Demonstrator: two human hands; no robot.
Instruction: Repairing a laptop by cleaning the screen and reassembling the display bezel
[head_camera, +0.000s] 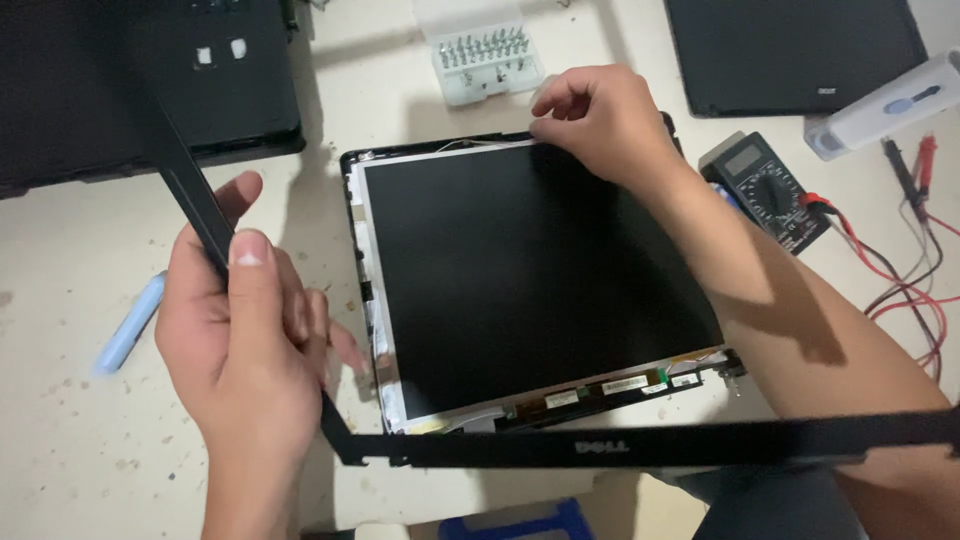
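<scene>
**Bezel Lifted Off, Panel Edge Pinched**

Left hand (245, 340) closed around the thin black plastic screen bezel (560, 447), thumb pressed flat on one side strip, fingers wrapped behind. Bezel raised clear of the table and tilted: one long strip running from the grip up toward the far left, the other running rightward across the near edge of view, passing under the right forearm. Corner of the frame just below the left wrist.

Right hand (600, 120) reaching across to the far edge of the bare black flat display panel (530, 270), fingers curled and pinched on that top edge near its right corner; what exactly sits between the fingertips, too small to tell. Panel lying flat in its black back cover, long axis left to right, silver metal rim exposed along the left and near sides.

Right hand nearer the panel; left hand off its left side, apart from it.

Around it on the pale table (80, 450): clear plastic case of screwdriver bits (487, 62) beyond the panel, dark multimeter (768, 190) with red and black leads at right, light blue pen-shaped tool (130, 322) at left. Open room mainly left and near.
</scene>
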